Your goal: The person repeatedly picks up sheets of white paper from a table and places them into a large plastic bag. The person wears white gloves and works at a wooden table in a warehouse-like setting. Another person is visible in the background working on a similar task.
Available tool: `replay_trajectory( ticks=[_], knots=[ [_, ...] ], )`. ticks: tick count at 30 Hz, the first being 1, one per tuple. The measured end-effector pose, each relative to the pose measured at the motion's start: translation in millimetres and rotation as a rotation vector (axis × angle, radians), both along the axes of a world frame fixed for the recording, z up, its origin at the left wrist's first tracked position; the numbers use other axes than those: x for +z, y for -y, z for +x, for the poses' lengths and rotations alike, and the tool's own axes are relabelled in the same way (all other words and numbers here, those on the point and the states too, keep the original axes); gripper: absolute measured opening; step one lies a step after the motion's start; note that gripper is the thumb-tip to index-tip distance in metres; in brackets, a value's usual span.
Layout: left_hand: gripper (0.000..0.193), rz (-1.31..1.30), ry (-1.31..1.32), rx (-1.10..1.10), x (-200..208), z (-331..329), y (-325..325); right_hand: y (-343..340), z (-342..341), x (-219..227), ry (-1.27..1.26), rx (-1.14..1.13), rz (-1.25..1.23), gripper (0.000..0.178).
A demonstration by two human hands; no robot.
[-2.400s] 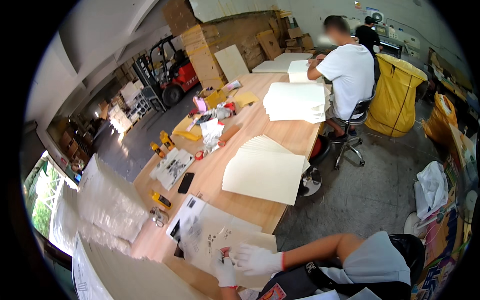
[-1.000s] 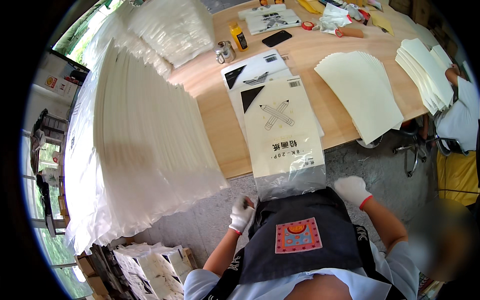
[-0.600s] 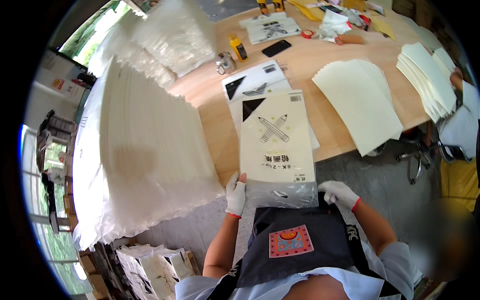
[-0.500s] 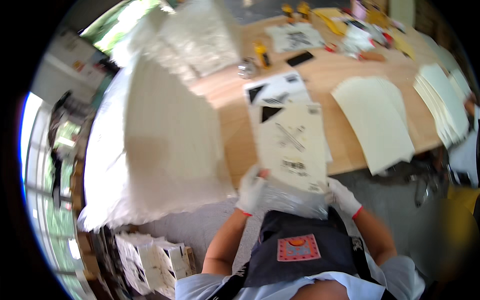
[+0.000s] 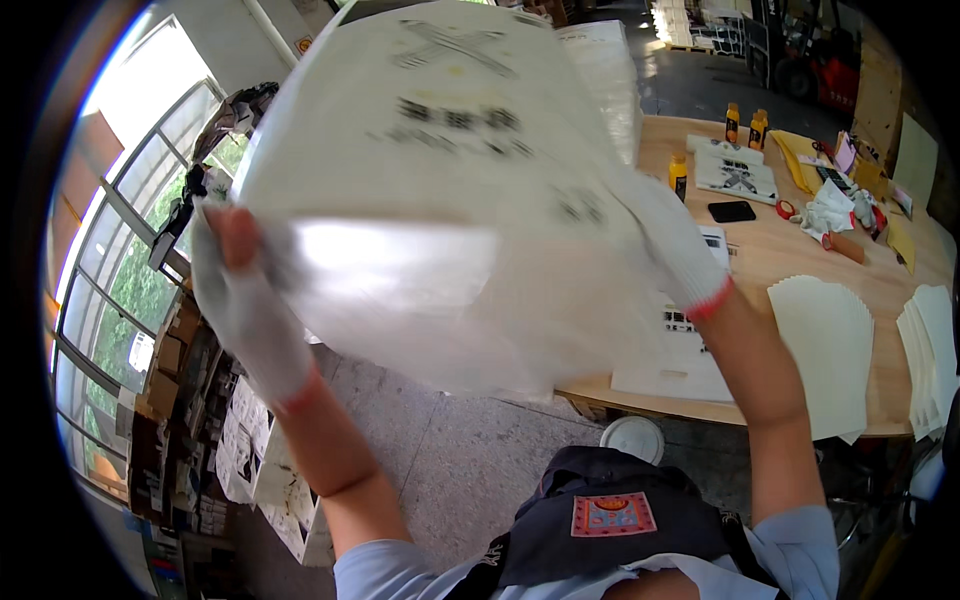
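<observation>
A large cream printed sheet [image 5: 500, 180], blurred by motion, is raised in front of me on the left. Clear plastic film [image 5: 470, 340] hangs at its near end and shines with reflected light; whether it wraps the whole sheet, I cannot tell. My left hand [image 5: 255, 320], in a white glove with a bare thumb tip, grips the near left corner. My right hand [image 5: 680, 245], also gloved, is at the right edge with its fingers mostly hidden by the sheet. Below my right wrist, another printed sheet [image 5: 680, 360] lies on the wooden table [image 5: 680, 145].
Fanned cream sheets [image 5: 825, 350] and a second fan [image 5: 932, 350] lie at the right. Farther back are a phone [image 5: 732, 212], yellow bottles [image 5: 678, 175] and red tape [image 5: 785, 209]. A white-lidded bucket [image 5: 633, 438] stands under the table edge; printed stacks [image 5: 265, 450] stand at lower left.
Both hands have lifted the printed sheet and its plastic film off the table area, up and to the left. My view has turned left, and the large white stack is now mostly hidden.
</observation>
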State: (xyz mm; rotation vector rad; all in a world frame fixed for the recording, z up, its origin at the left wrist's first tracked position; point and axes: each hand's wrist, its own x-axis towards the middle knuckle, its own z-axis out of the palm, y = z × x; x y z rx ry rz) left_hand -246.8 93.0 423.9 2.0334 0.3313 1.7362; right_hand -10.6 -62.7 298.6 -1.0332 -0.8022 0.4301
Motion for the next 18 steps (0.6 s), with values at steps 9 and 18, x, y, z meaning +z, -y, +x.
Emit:
replay_trajectory(
  ticks=[9,18],
  knots=[
    [0.026,-0.237,-0.436,0.164,-61.6,-48.8,-216.8,-69.7,-19.8,59.1,0.56,-0.352,-0.326,0.051],
    [0.053,-0.416,0.0,-0.696,-113.4,-4.9,-213.9,-123.7,-13.5,37.7,0.779,-0.32,-0.124,0.056]
  ],
)
